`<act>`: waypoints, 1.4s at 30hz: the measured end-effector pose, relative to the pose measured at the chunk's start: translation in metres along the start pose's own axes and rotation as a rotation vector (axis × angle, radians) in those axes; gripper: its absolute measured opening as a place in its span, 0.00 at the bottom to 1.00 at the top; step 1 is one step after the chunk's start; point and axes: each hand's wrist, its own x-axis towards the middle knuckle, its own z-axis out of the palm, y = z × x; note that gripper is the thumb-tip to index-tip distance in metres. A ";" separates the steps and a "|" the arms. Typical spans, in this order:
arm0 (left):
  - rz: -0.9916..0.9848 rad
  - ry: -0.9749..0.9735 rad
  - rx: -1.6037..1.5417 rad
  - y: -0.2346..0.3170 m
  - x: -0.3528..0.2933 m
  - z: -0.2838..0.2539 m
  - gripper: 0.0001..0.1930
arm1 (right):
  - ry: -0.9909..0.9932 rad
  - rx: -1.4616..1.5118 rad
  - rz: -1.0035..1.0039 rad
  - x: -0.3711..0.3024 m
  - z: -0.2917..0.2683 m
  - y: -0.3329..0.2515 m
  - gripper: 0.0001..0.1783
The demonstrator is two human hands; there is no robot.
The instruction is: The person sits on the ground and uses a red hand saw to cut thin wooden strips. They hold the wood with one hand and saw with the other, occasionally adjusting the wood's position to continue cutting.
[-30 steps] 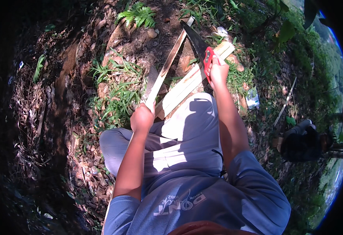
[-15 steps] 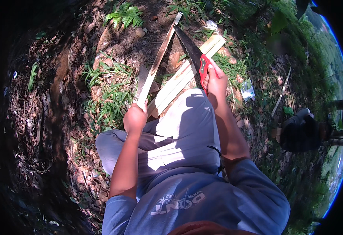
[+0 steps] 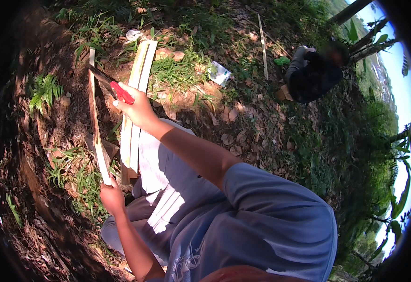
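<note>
Grips near end of narrow wooden strip (image 3: 93,105) in left hand (image 3: 113,197), left of pale boards (image 3: 131,136). Holds red-handled saw (image 3: 115,88) in right hand (image 3: 139,109), over boards' left edge, with blade (image 3: 102,78) at strip's far part. Sits with legs (image 3: 151,160) beside boards' near end.

Bare hands are numbering two: one left hand (image 3: 112,196), one right hand (image 3: 137,109). One red-handled saw (image 3: 120,91) and one narrow wooden strip (image 3: 94,113) are being counted. One group of pale slats (image 3: 143,66) is showing, its piece count being unclear. One other person (image 3: 314,77), one fern (image 3: 46,91), one pale stick (image 3: 263,47), one crumpled white wrapper (image 3: 133,35) and one whitish packet (image 3: 219,73) are appearing.
</note>
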 end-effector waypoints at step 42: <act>-0.034 -0.039 -0.043 -0.012 0.004 0.001 0.31 | 0.015 -0.344 -0.126 0.030 0.016 0.006 0.25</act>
